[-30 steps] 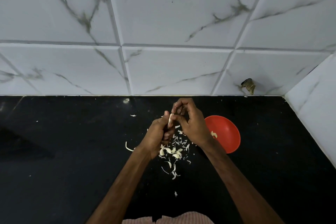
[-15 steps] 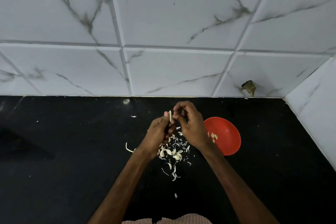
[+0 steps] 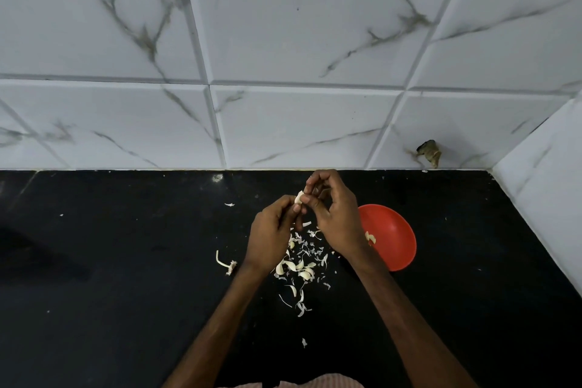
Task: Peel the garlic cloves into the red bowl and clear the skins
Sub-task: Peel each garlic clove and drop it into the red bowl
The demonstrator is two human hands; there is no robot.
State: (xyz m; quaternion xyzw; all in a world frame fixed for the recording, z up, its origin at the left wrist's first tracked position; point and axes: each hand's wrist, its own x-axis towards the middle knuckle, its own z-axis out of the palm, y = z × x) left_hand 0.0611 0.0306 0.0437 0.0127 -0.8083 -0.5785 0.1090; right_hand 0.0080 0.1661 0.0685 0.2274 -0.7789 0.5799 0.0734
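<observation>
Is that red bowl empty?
No, a few pale garlic pieces lie inside the red bowl, near its left edge beside the right hand.

dim, even light | sharp focus | wide-angle bowing at edges

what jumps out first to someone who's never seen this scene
The eye lands on the left hand and right hand meeting over the middle of the glossy black countertop, both pinching a small pale garlic clove between them. Just right of the right hand sits a round red bowl, the only bright colour. Under the hands lies a scatter of white papery garlic skins.
</observation>
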